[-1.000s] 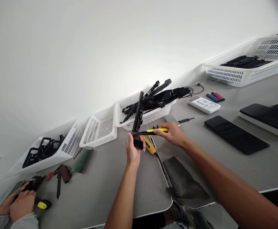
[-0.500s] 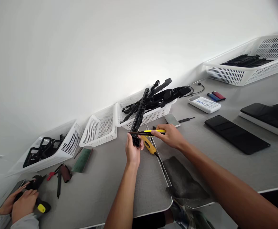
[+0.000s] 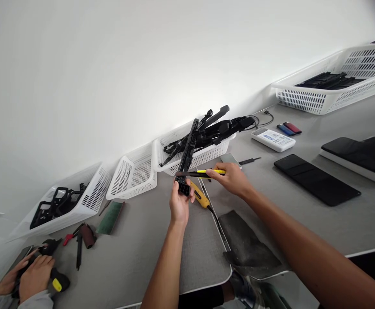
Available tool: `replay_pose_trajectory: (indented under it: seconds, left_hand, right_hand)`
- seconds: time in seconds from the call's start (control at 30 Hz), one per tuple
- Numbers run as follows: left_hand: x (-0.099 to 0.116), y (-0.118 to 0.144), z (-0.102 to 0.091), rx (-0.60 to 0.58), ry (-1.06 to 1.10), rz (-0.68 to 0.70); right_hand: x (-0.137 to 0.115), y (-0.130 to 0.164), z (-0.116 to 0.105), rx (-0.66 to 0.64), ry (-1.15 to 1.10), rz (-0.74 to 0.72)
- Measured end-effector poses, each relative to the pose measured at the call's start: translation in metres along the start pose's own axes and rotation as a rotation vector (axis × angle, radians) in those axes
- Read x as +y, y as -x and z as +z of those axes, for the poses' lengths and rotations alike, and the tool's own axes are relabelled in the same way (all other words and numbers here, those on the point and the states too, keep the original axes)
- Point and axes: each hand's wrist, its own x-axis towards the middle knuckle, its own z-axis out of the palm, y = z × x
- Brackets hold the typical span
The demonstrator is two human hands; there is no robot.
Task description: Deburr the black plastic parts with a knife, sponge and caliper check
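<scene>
**Black plastic strip held upright, knife blade laid across it**

Black and ribbed, the long plastic strip [image 3: 187,156] stands above the grey table [image 3: 135,257], its lower end gripped in the left hand [image 3: 179,204]. That hand sits below the strip with fingers curled round the blocky bottom end and the thumb pressed on its right side. The strip's long axis runs steeply up and away from the person, leaning a little to the right, so that its top end points toward the white basket of black parts [image 3: 203,146] against the wall and overlaps it in the view.

From the right, the right hand [image 3: 230,178] pinches a slim yellow-and-black utility knife [image 3: 203,173] between thumb and fingers. The knife lies almost level, crossing the strip nearly at right angles just above the left hand, its blade end pointing left and meeting the strip's lower part.

Just beneath the two hands a second yellow cutter [image 3: 200,196] lies on the table, and a dark grey cloth [image 3: 248,246] lies nearer the table's edge. An empty white basket [image 3: 134,176] stands to the left. At the lower left corner, another person's hands [image 3: 31,274] close round a dark tool with a yellow spot.
</scene>
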Motion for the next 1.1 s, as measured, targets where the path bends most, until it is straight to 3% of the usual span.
replay_pose_trajectory:
  seconds: [0.17,0.37,0.53,0.7,0.87,1.0,1.1]
  left_hand:
    - [0.004,0.002,0.000,-0.066,-0.013,0.010]
    - [0.002,0.003,0.000,-0.113,-0.119,0.044]
    - [0.001,0.000,0.000,-0.103,-0.176,0.116]
    - [0.002,0.000,0.000,-0.086,-0.176,0.175]
    - [0.002,-0.002,0.000,-0.025,-0.115,0.155]
    - [0.003,-0.001,0.000,0.030,-0.105,0.154]
    - [0.004,0.000,0.001,0.043,-0.112,0.164]
  right_hand:
    - [0.004,-0.001,-0.003,0.123,0.020,0.040]
    - [-0.004,0.001,-0.004,-0.135,-0.115,-0.033]
    - [0.001,-0.001,-0.008,0.002,-0.051,0.036]
    - [0.001,-0.001,-0.010,-0.102,-0.129,0.008]
    - [-0.002,0.000,-0.012,-0.026,-0.176,0.037]
    - [-0.006,0.001,-0.010,-0.193,-0.212,0.000]
    - [-0.008,0.002,-0.009,-0.136,-0.149,-0.021]
